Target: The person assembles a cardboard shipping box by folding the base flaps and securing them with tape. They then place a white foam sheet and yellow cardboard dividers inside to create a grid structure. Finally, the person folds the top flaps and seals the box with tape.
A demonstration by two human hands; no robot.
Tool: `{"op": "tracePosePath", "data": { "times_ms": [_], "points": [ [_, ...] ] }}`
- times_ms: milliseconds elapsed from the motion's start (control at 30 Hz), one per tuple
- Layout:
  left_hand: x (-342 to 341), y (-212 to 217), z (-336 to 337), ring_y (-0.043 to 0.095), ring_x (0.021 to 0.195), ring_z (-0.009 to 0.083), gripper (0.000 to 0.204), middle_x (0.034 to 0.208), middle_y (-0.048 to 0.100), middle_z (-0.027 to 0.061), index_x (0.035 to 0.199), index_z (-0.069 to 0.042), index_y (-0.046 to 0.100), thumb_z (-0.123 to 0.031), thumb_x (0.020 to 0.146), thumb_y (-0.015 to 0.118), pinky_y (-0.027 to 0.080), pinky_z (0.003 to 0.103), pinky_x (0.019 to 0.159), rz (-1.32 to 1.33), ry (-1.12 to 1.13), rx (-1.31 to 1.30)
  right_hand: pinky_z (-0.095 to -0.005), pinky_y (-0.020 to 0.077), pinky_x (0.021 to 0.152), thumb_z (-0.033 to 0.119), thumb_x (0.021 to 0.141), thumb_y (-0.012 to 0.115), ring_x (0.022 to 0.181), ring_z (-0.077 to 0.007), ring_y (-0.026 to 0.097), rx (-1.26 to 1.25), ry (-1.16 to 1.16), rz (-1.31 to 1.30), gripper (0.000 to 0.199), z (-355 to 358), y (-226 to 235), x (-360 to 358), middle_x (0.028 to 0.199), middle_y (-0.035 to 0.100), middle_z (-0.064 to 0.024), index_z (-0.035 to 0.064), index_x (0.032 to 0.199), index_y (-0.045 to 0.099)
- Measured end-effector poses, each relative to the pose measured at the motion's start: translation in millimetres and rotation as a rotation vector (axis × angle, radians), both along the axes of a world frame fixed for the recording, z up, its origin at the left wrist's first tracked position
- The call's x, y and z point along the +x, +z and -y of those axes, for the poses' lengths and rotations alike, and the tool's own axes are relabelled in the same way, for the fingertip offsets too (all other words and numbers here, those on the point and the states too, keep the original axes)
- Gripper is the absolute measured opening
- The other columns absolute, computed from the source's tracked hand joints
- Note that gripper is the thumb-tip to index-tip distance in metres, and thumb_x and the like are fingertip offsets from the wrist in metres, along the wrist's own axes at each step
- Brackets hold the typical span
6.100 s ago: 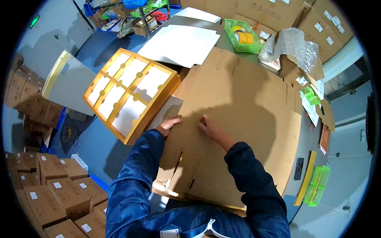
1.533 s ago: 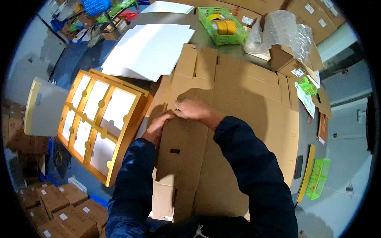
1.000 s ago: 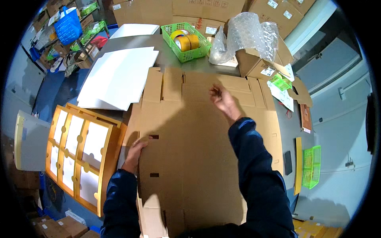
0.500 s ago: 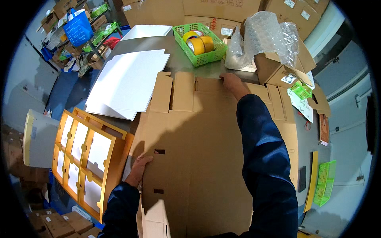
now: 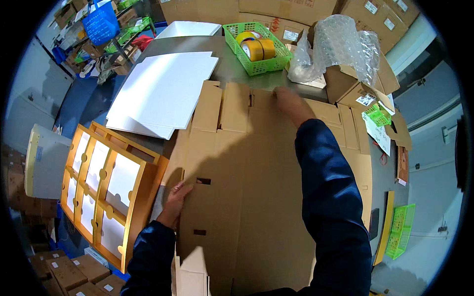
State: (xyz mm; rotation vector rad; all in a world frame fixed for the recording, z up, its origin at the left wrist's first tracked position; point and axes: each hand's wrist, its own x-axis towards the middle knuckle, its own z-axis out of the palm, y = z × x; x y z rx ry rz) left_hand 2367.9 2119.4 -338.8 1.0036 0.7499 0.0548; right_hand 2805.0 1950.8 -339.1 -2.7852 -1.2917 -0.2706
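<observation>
Box: big flat cardboard box (image 5: 256, 187), lies on the gray table (image 5: 232, 69), in front of the person.
Feel: prob. light but wide n floppy; best held at 2 edges.
L hand (image 5: 175, 200): fingers curled on the left edge, by a slot.
R hand (image 5: 291, 103): arm reaches far, on the top edge near the green basket (image 5: 256, 49); can't tell how tight.

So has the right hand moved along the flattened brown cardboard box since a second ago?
Yes. The right hand has gone from the middle of the flattened brown cardboard box to its far edge, nearer the green plastic basket of tape rolls.
</observation>
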Motion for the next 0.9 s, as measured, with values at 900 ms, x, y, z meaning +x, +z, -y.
{"op": "tracePosePath", "data": {
  "times_ms": [900],
  "points": [
    [-8,-5,-11,0.059,0.083,0.0166,0.028,0.091,0.062,0.0065,0.101,-0.002,0.06,-0.025,0.085,0.056,0.047,0.03,0.075,0.043,-0.077,0.119,-0.0362,0.0465,0.064,0.024,0.081,0.056,0.07,-0.0253,0.062,0.337,-0.387,-0.484,0.028,238,-12,68,0.076,0.064,-0.018,0.0019,0.094,0.065]
  ]
}}
